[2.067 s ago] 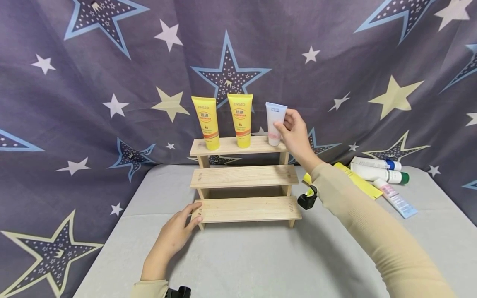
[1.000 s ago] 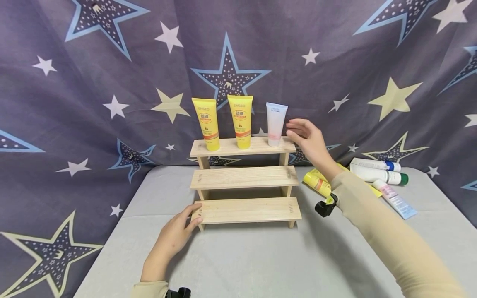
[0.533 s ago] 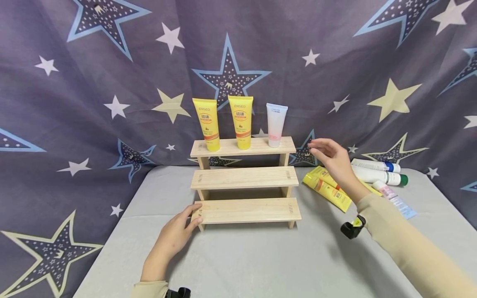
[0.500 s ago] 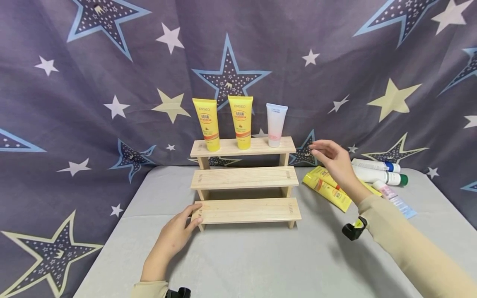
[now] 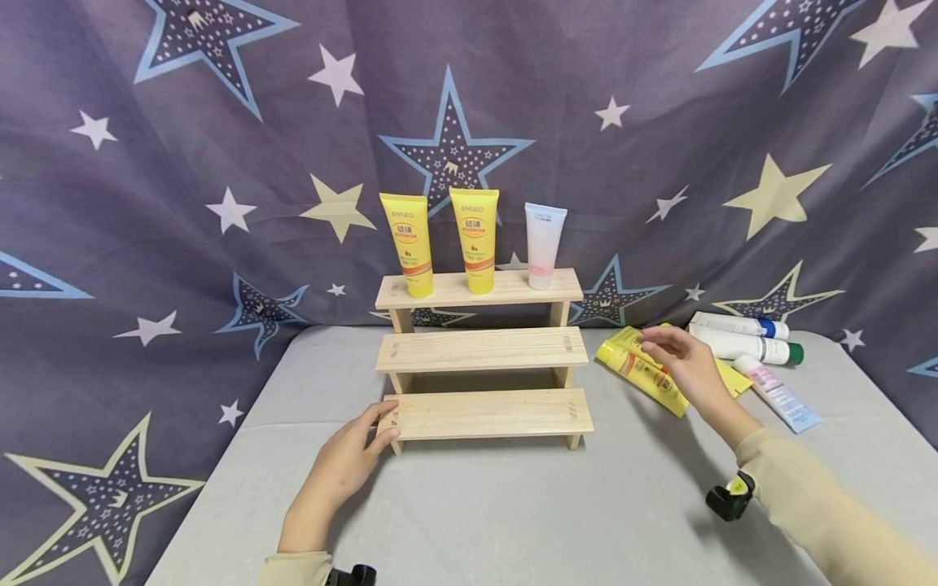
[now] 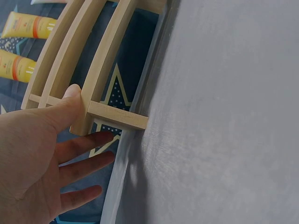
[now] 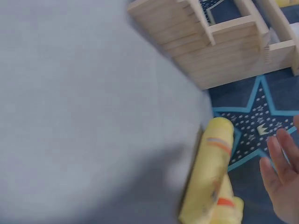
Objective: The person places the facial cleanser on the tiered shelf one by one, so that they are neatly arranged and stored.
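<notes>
Front yellow tube (image 5: 643,379) lies on the table (image 5: 454,513), right of the rack (image 5: 479,348), overlapping the rear yellow tube (image 5: 733,379). My right hand (image 5: 694,370) hangs near them, fingers loosely bent, holding nothing (right wrist view shows a gap). Risk: they overlap, so grabbing one could drag both. Pink-and-blue tube (image 5: 778,394), green-capped tube (image 5: 736,343) and blue-capped tube (image 5: 731,324) lie close by, easily nudged. My left hand (image 5: 343,462) touches the bottom plank's (image 5: 484,413) left end, thumb on it, fingers fairly straight and spread. A tug there could topple the standing yellow tubes (image 5: 476,241) and pale tube (image 5: 544,244), all cap-down up top.
</notes>
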`<control>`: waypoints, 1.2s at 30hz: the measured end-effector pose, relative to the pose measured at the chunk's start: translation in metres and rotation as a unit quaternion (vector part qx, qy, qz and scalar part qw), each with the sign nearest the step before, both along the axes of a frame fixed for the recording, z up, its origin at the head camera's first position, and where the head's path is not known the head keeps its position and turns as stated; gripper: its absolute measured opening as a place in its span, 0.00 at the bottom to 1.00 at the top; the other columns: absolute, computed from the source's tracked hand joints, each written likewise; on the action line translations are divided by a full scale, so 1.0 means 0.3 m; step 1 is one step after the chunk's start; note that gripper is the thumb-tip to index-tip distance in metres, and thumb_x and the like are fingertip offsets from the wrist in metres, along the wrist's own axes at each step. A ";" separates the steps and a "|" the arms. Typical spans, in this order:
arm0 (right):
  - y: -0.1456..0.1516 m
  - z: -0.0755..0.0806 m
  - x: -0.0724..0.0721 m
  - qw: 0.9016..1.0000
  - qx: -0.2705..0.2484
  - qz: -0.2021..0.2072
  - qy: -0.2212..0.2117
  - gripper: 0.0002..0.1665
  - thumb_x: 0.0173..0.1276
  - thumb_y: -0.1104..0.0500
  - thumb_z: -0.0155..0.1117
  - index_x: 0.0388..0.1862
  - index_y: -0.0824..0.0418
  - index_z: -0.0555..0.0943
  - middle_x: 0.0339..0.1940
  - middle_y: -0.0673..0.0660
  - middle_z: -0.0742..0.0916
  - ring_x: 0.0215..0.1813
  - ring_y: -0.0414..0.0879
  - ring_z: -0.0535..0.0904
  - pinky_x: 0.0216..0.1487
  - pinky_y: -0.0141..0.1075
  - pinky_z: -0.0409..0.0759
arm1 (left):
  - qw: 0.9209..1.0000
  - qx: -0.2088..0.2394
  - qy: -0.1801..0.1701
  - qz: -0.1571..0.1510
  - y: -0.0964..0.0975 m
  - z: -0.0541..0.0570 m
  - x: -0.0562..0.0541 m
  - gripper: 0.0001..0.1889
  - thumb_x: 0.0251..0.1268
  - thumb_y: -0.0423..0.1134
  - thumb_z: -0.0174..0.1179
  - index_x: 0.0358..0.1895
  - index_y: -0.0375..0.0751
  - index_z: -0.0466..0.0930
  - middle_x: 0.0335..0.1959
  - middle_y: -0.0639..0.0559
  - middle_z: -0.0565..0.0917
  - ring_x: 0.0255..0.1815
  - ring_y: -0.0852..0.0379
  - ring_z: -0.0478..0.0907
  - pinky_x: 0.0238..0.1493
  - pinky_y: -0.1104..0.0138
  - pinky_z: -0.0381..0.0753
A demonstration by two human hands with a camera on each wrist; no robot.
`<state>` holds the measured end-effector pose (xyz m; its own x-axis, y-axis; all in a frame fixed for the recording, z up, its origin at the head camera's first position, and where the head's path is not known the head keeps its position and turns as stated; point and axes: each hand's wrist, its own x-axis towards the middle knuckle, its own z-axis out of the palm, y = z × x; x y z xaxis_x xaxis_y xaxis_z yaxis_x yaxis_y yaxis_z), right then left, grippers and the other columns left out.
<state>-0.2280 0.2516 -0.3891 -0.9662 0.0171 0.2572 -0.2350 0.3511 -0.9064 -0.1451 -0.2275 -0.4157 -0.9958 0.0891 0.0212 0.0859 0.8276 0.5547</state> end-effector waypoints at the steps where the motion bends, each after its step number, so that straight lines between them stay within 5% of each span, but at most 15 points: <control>1: 0.005 -0.010 0.005 1.000 0.011 -0.006 -0.002 0.18 0.73 0.60 0.63 0.55 0.72 0.79 0.44 0.45 0.88 0.43 0.26 0.79 0.43 0.21 0.78 | 1.000 0.000 0.000 0.000 0.000 0.000 0.000 0.26 0.77 0.50 0.53 0.73 0.52 0.66 0.68 0.37 0.72 0.67 0.34 0.69 0.63 0.38 0.67; 9: 0.037 -0.082 0.043 0.994 0.105 -0.014 0.006 0.17 0.72 0.65 0.62 0.54 0.76 0.79 0.49 0.72 0.84 0.42 0.22 0.74 0.43 0.17 0.74 | 1.000 0.000 0.004 -0.003 -0.001 0.000 0.000 0.26 0.76 0.51 0.53 0.73 0.52 0.66 0.69 0.38 0.71 0.68 0.34 0.68 0.64 0.38 0.66; 19: 0.064 -0.126 0.067 0.985 0.166 -0.031 -0.026 0.18 0.71 0.67 0.61 0.57 0.75 0.79 0.51 0.71 0.85 0.53 0.60 0.81 0.45 0.18 0.71 | 1.000 0.000 0.004 -0.002 0.000 0.000 0.000 0.25 0.76 0.50 0.53 0.73 0.52 0.66 0.69 0.37 0.72 0.67 0.34 0.69 0.64 0.38 0.67; 29: 0.080 -0.160 0.054 0.977 0.213 -0.023 -0.003 0.22 0.60 0.74 0.67 0.55 0.77 0.78 0.47 0.73 0.83 0.47 0.61 0.79 0.45 0.40 0.77 | 1.000 -0.002 0.005 -0.004 -0.002 -0.003 0.004 0.26 0.76 0.50 0.53 0.73 0.51 0.66 0.69 0.37 0.72 0.67 0.35 0.69 0.63 0.38 0.67; 36: 0.074 -0.165 0.036 0.973 0.230 -0.019 0.006 0.22 0.62 0.68 0.71 0.53 0.78 0.79 0.41 0.69 0.81 0.41 0.57 0.78 0.40 0.38 0.76 | 1.000 -0.002 0.004 -0.003 -0.002 -0.005 0.002 0.26 0.76 0.50 0.53 0.73 0.52 0.66 0.68 0.37 0.72 0.67 0.35 0.69 0.63 0.38 0.67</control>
